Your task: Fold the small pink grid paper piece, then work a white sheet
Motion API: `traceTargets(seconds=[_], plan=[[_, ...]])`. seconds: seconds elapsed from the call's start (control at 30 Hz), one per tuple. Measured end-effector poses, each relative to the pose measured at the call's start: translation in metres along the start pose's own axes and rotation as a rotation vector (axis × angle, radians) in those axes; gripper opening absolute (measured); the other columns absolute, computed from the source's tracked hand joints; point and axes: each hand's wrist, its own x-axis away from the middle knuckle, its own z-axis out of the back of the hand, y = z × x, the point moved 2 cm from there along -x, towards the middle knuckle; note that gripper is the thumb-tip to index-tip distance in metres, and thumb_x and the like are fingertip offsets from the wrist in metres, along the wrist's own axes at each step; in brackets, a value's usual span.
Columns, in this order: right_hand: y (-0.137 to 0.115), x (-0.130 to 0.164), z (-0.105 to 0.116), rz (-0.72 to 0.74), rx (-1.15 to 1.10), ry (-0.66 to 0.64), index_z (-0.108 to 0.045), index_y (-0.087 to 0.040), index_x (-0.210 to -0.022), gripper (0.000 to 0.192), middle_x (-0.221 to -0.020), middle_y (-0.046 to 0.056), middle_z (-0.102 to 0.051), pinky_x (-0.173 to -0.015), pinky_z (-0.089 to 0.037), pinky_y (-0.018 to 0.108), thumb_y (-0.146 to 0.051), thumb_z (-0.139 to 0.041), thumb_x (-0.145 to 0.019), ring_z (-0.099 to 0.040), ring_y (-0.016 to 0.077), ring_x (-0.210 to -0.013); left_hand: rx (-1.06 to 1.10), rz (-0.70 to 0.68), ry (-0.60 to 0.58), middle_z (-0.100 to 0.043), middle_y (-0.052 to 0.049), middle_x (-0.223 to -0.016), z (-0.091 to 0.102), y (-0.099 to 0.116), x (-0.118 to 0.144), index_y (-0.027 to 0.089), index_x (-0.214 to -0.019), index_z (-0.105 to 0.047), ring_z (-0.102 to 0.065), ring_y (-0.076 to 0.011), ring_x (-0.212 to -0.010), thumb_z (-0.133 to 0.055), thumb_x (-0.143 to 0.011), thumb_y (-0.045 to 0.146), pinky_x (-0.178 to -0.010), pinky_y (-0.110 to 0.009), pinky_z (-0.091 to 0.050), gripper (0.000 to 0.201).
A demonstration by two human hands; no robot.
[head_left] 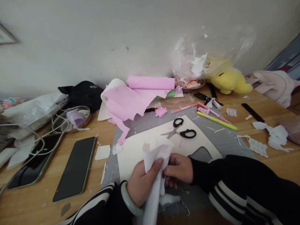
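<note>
Where both hands meet at the near table edge, a crumpled white tissue-like sheet (156, 162) is pinched between them: left hand (142, 181) clamps it with thumb over fingers, right hand (178, 168) curls on its right edge, fingers closed on it. Sheet hangs over a cream card sheet (140, 150) on a grey cutting mat (222, 140). Black-handled scissors (180, 131) lie on the card just beyond. Pink paper roll (151, 82) sits further back by the wall, black smartphone (76, 167) well left on the wooden table (281, 162).

Pale wall (93, 37) behind wooden desk (276, 118)
</note>
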Motion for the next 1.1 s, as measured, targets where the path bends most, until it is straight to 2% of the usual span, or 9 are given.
traceTargets(seconds=[0.17,0.33,0.4,0.47,0.6,0.73,0.83,0.93,1.1], plan=[[0.0014,0.0002,-0.0003,0.048,-0.022,-0.031,-0.038,-0.015,-0.06,0.006,-0.042,-0.006,-0.048,-0.027,-0.035,0.013,-0.014,-0.039,-0.054,-0.042,0.0042,-0.03,0.033,0.019,0.103,-0.055,-0.001,-0.044,0.0029,0.0019,-0.0022,0.011,-0.057,-0.053,-0.051,-0.0109,-0.039,-0.049,-0.07,0.037,-0.04,-0.02,-0.042,0.029],[-0.0017,0.0028,-0.0019,0.128,-0.04,-0.047,-0.043,-0.013,-0.076,0.02,-0.047,-0.006,-0.049,-0.028,-0.035,0.012,-0.016,-0.043,-0.057,-0.042,0.003,-0.032,-0.017,-0.001,0.081,-0.054,0.001,-0.042,0.0004,0.0018,-0.0014,0.012,-0.061,-0.055,-0.048,-0.0087,-0.037,-0.049,-0.07,0.038,-0.037,-0.017,-0.039,0.029],[0.0,0.0025,-0.0024,0.093,-0.013,-0.03,-0.044,-0.013,-0.073,0.016,-0.045,-0.006,-0.048,-0.028,-0.035,0.012,-0.015,-0.04,-0.057,-0.042,0.0032,-0.031,-0.029,0.014,0.062,-0.054,0.001,-0.042,0.0,0.0005,-0.0005,0.011,-0.063,-0.057,-0.048,-0.0089,-0.038,-0.047,-0.071,0.039,-0.038,-0.018,-0.04,0.03],[0.0025,0.0014,-0.0022,0.078,0.009,0.002,-0.043,-0.014,-0.067,0.012,-0.043,-0.006,-0.047,-0.027,-0.034,0.013,-0.014,-0.037,-0.056,-0.042,0.0038,-0.031,-0.036,0.014,0.095,-0.054,0.0,-0.043,0.0017,-0.0002,0.0002,0.011,-0.063,-0.057,-0.049,-0.0092,-0.04,-0.048,-0.071,0.039,-0.041,-0.018,-0.041,0.03],[0.004,0.0002,-0.0014,0.145,-0.007,0.034,-0.039,-0.015,-0.061,0.008,-0.043,-0.007,-0.047,-0.029,-0.034,0.012,-0.013,-0.036,-0.053,-0.043,0.0037,-0.032,-0.05,-0.005,0.173,-0.055,0.0,-0.045,0.0053,0.0,-0.0001,0.011,-0.059,-0.055,-0.05,-0.0095,-0.042,-0.048,-0.07,0.039,-0.042,-0.018,-0.042,0.031],[0.0015,0.0024,-0.0027,0.117,-0.025,-0.034,-0.043,-0.013,-0.066,0.011,-0.044,-0.006,-0.047,-0.027,-0.033,0.012,-0.018,-0.04,-0.057,-0.041,0.0029,-0.03,-0.074,-0.014,0.042,-0.055,0.0,-0.043,0.0001,0.0006,-0.0016,0.011,-0.06,-0.057,-0.05,-0.0095,-0.039,-0.047,-0.072,0.037,-0.041,-0.018,-0.042,0.03],[-0.0004,0.0037,-0.0031,0.084,-0.023,-0.016,-0.043,-0.013,-0.066,0.01,-0.044,-0.006,-0.047,-0.027,-0.033,0.012,-0.017,-0.038,-0.059,-0.041,0.0029,-0.031,-0.051,-0.005,-0.015,-0.054,0.0,-0.04,-0.0037,0.0015,-0.002,0.011,-0.055,-0.056,-0.049,-0.0093,-0.036,-0.047,-0.072,0.036,-0.037,-0.017,-0.04,0.031],[-0.0009,0.0033,-0.0034,0.079,-0.016,-0.001,-0.041,-0.014,-0.064,0.008,-0.044,-0.005,-0.048,-0.026,-0.033,0.012,-0.016,-0.036,-0.058,-0.041,0.0034,-0.03,-0.011,0.005,0.038,-0.053,0.0,-0.039,-0.0025,0.0029,-0.002,0.011,-0.055,-0.054,-0.048,-0.0094,-0.034,-0.048,-0.071,0.037,-0.035,-0.017,-0.039,0.03],[0.0004,0.0011,-0.0026,0.085,-0.001,0.026,-0.038,-0.015,-0.061,0.005,-0.041,-0.006,-0.045,-0.026,-0.032,0.013,-0.014,-0.036,-0.057,-0.041,0.004,-0.029,-0.027,-0.037,0.133,-0.056,0.0,-0.043,0.0034,0.0037,-0.0027,0.011,-0.056,-0.053,-0.051,-0.0096,-0.04,-0.049,-0.071,0.036,-0.041,-0.018,-0.042,0.029]])
